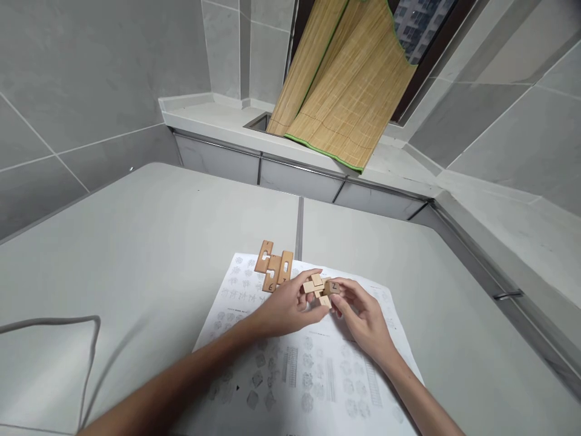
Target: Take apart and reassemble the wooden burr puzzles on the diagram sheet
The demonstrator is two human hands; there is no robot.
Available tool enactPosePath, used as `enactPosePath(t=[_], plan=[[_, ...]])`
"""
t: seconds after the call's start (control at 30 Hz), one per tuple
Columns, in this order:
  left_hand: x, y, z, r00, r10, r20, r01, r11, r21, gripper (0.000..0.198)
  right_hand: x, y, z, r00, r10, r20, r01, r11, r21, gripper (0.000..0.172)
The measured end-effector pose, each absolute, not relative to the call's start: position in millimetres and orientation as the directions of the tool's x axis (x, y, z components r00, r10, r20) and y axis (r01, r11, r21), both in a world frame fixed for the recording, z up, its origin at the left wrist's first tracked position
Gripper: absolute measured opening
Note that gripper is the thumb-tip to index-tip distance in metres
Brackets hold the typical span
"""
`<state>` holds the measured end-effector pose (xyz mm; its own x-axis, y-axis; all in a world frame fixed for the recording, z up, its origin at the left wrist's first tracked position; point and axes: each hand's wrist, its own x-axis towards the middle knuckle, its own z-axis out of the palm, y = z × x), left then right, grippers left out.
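Both my hands meet over a printed instruction sheet (313, 369) on the grey table. Between them is a small cluster of interlocked wooden puzzle pieces (321, 288). My left hand (285, 309) pinches the cluster from the left with thumb and fingertips. My right hand (361, 315) grips its right side, fingers curled round a block marked with a number. Three loose notched wooden pieces (273, 267), with numbers written on them, lie flat at the sheet's top left corner, just beyond my left hand.
The grey table (136, 254) has a seam running down its middle. A grey cushion (40, 363) lies at the left front. Behind the table a tiled ledge carries a bamboo blind (345, 91) leaning from the window. Tiled walls stand left and right.
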<state>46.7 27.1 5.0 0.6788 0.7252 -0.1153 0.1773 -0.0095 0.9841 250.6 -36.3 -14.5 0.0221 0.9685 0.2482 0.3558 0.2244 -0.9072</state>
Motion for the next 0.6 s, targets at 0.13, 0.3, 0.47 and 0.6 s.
enactPosePath(t=[0.13,0.3,0.47,0.6], plan=[[46.6,27.2,3.1,0.684,0.717,-0.134,0.187,0.005,0.982,0.085,250.9,-37.9,-15.6,-0.001,0.965,0.261,0.375,0.242,-0.895,0.021],[47.4,29.3,0.3,0.680,0.730,-0.075,0.177,-0.064,0.982,0.078,253.0,-38.8,-16.8,-0.039,0.949,0.313,0.450,0.296,-0.842,0.021],[47.1,30.1,-0.9,0.678,0.733,-0.052,0.227,-0.141,0.964,0.075,255.5,-40.0,-17.1,-0.074,0.935,0.348,0.494,0.338,-0.801,0.021],[46.8,30.0,-2.7,0.681,0.730,-0.063,0.237,-0.138,0.962,0.076,258.6,-41.0,-17.1,-0.105,0.920,0.378,0.539,0.372,-0.756,0.022]])
